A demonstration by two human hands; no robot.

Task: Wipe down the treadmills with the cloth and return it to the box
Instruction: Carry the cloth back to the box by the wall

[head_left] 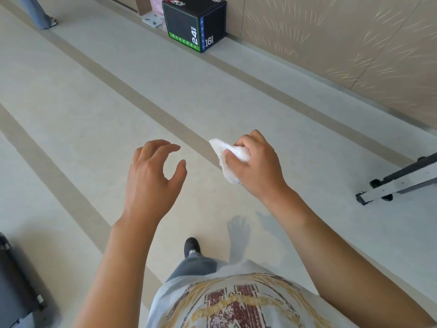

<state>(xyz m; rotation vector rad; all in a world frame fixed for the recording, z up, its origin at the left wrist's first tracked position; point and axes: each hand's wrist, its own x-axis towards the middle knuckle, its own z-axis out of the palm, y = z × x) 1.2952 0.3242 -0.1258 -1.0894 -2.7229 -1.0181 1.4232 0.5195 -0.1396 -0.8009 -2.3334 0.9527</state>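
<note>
Both hands are out in front over the floor. Right hand has its fingers and thumb curled round a bunched-up white cloth, with a corner of it poking out to the left past the knuckles. Left hand holds nothing; fingers loosely curved, thumb apart from them, kind of a relaxed claw shape, and it sits just left of the cloth without touching it.

Biggest thing in view is the floor, pale grey-green with darker tan stripes running diagonally from far left to near right. On the right a beige wall with thin streaky marks runs alongside it.

Up at the far end, against that wall, sits a black box with a green band and a blue band and the numbers 24 and 16 printed on it. Looks like a gym jump box, standing on the floor, well apart from the hands.

At the right edge there's the end of a grey and black machine frame with small wheels, lying low on the floor. Near left corner has a dark piece of equipment, can't tell what exactly.

Down near the bottom you see the person's light printed t-shirt, jeans and one dark shoe. Far top left, somebody else's trouser leg and shoe.
</note>
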